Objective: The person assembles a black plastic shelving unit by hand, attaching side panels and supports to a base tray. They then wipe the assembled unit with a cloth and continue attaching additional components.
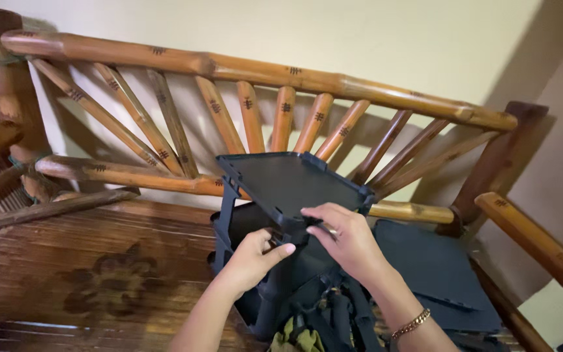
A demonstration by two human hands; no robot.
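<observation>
A dark grey plastic shelf rack (281, 179) stands on a bamboo bench seat (86, 261), its top tray tilted toward me. My left hand (252, 257) grips the front corner post just under the top tray. My right hand (346, 238), with a gold bracelet on the wrist, pinches the near edge of that tray at the same corner. Lower tiers of the rack are mostly hidden behind my hands and arms.
A loose dark grey panel (438, 274) lies flat on the seat to the right of the rack. The bench's bamboo backrest (262, 72) fans out behind, and an armrest (535, 241) runs along the right. Olive fabric (298, 339) shows at the bottom.
</observation>
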